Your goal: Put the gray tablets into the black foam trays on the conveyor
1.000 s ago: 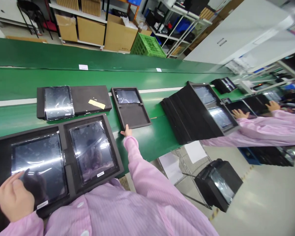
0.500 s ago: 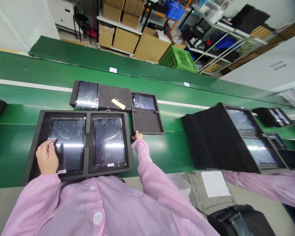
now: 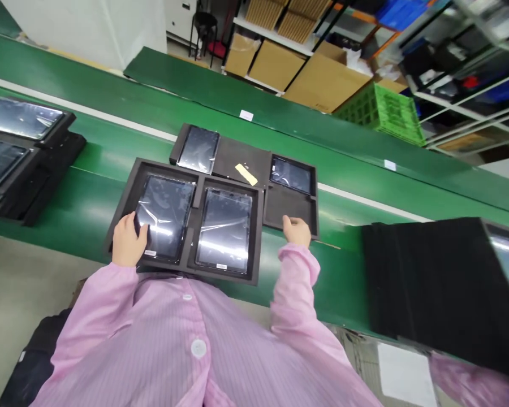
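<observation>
A black foam tray [image 3: 197, 226] lies on the green conveyor belt [image 3: 89, 198] right in front of me, with two wrapped tablets in its pockets. My left hand [image 3: 126, 247] rests on the near left corner of the left tablet [image 3: 166, 210], fingers curled over its edge. The right tablet [image 3: 224, 229] is untouched. To the right lies a smaller foam tray [image 3: 290, 206] with one tablet [image 3: 291, 175] in its far pocket and the near pocket bare. My right hand [image 3: 297, 230] grips the near rim of this tray.
Behind both trays lies a third foam tray [image 3: 237, 155] with one tablet and a yellow label [image 3: 246, 174]. Stacks of black trays stand at the right [image 3: 441, 277] and left [image 3: 21, 164]. Cardboard boxes and a green crate [image 3: 382, 113] lie beyond the belt. Another person's sleeve [image 3: 470, 379] shows at bottom right.
The view has swung left. My right hand has shifted from the small tray's near left corner toward the middle of its near rim. My left hand stays on the left tablet.
</observation>
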